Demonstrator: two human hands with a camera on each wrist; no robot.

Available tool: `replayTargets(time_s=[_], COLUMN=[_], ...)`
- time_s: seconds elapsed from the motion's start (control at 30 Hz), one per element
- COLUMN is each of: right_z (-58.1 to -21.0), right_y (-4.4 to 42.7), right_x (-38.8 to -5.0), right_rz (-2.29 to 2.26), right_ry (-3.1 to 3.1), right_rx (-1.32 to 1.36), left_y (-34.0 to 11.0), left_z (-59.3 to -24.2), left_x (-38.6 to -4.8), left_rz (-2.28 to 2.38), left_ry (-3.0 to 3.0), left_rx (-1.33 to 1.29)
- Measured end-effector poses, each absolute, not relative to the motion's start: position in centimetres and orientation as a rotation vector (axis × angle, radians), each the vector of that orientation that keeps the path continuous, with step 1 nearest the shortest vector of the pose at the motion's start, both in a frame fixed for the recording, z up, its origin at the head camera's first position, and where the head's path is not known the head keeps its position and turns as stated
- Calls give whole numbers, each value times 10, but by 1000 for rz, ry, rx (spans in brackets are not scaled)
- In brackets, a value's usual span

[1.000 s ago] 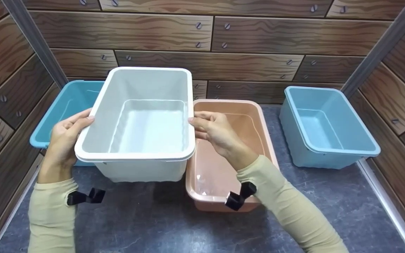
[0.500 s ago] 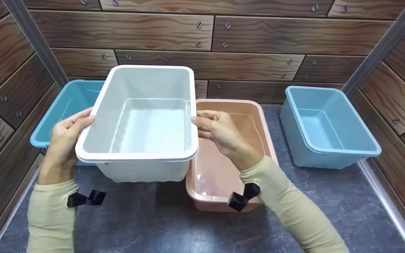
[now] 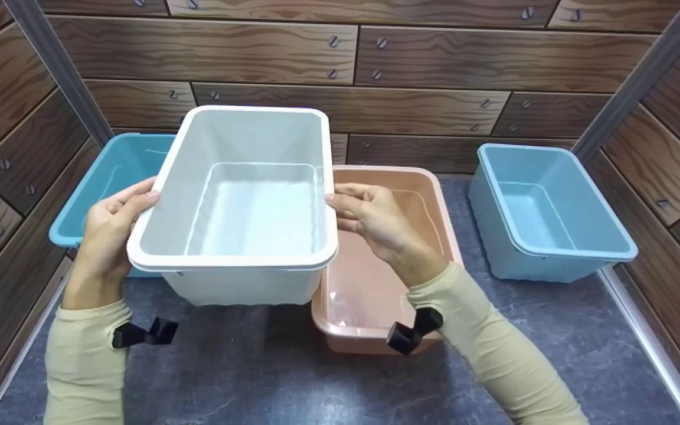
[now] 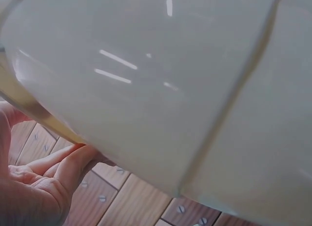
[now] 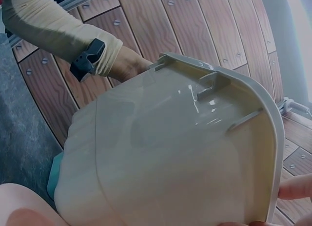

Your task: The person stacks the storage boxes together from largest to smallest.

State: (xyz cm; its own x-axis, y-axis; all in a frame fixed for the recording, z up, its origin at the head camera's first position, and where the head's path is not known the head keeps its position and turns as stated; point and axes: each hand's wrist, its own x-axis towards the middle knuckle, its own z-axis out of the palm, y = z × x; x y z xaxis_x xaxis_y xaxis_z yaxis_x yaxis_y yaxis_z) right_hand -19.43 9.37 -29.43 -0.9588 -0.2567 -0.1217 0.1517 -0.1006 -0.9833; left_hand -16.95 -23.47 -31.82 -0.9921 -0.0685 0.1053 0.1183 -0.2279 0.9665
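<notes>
A white plastic bin (image 3: 245,260) is held above the table between both hands, its inside bare and its front end tipped toward me. The left hand (image 3: 110,230) grips its left rim, thumb on top and fingers beneath. On the opposite rim, the right hand (image 3: 375,221) pinches the edge with its thumb over it. From the left wrist view, the left hand (image 4: 53,182) touches the edge beside the bin's smooth outer wall (image 4: 146,104). The right wrist view shows the bin's side (image 5: 161,148), with right fingertips (image 5: 295,188) at the rim.
A pink bin (image 3: 375,336) stands on the dark table (image 3: 228,372), partly under the right hand. Behind the white bin at left is a teal bin (image 3: 113,189), partly hidden. A light blue bin (image 3: 552,236) stands at right. Wood-patterned walls (image 3: 434,59) enclose the back and sides.
The white bin's right side has shifted slightly to the right and its back rim has risen a little. The right hand moved along with it; the left hand stayed nearly still.
</notes>
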Motion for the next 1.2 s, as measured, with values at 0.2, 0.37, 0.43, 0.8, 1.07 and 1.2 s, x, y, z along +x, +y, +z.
replayTargets(time_s=[0.2,0.37,0.43,0.8,1.07,1.2], right_z=[-293,-291,-291,-285,-286,-287], right_y=[95,97,98,107,110,113], right_x=[-193,-192,-192,-190,-190,-190], right_rz=[-2139,-2141,-2140,-2125,-2143,-2144], right_ry=[1901,1893,1896,1919,1900,1903], right_rx=[-116,-132,-143,-191,-199,-216], left_y=[-234,-233,-232,-226,-224,-223], left_z=[-316,-316,-315,-311,-309,-308], left_x=[-168,-168,-167,-165,-164,-163], left_rz=[-2365,-2364,-2364,-2374,-2362,-2357], left_ry=[-1884,-1888,-1884,-1880,-1894,-1895], left_rx=[-52,-53,-57,-64,-74,-70])
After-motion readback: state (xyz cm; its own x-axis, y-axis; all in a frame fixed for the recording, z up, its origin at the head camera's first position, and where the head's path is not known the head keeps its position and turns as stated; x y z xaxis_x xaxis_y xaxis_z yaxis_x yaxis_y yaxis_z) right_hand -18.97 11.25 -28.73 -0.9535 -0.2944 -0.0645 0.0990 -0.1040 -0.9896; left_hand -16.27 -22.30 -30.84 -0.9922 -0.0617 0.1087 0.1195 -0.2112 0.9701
